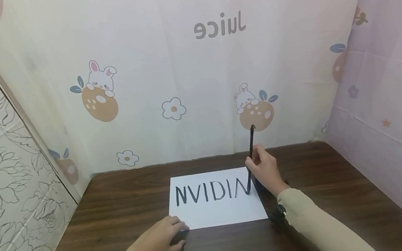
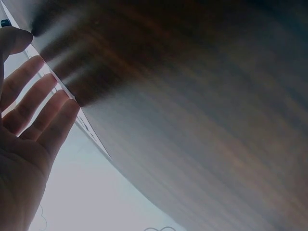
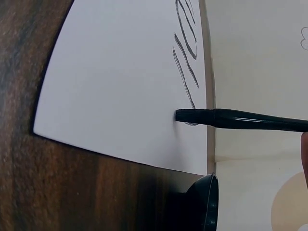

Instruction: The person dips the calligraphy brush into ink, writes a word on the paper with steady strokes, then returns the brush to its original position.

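Note:
A white sheet of paper [image 1: 219, 214] lies on the table, bearing dark hand-drawn letters [image 1: 211, 191] that read N, V, I, D, I, then slanted strokes. My right hand [image 1: 265, 170] pinches a black writing brush [image 1: 252, 141], its top end hooked. In the right wrist view the dark lower end of the brush [image 3: 192, 116] meets the paper by the last strokes. At the sheet's lower left corner rests my left hand [image 1: 163, 236], fingers spread loosely with the fingertips on the paper. The left wrist view shows these fingers [image 2: 57, 120] straight along the sheet's edge.
A dark round cup [image 3: 204, 204] stands beside the paper's right side, mostly hidden behind my right hand in the head view. The brown wooden table [image 1: 119, 208] ends at a printed curtain [image 1: 184, 66], with more curtains on both sides.

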Tool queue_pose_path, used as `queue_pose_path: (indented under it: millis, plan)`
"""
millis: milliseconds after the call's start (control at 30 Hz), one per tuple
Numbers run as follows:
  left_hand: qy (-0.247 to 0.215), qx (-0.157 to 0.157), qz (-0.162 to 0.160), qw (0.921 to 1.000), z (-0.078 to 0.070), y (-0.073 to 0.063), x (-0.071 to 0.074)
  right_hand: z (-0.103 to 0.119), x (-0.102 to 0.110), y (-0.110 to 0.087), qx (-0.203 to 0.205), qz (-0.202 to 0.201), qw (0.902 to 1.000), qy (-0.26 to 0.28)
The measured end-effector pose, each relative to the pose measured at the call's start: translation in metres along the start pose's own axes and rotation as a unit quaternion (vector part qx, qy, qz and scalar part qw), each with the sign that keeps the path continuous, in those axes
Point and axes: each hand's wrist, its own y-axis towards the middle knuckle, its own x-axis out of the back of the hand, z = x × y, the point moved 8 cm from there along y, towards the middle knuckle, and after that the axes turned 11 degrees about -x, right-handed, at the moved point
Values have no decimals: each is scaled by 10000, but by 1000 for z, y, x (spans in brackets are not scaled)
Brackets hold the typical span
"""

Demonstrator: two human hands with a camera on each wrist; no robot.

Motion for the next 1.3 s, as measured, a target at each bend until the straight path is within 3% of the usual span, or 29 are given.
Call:
queue_pose_path:
  millis: [867,1300]
  plan:
    - [2,-24,-58,10000,0,0,1,3,5,-1,80,10,9998,-178]
    - [-7,-6,-74,10000,-1,0,2,8,15,7,-21,-280,9993,244]
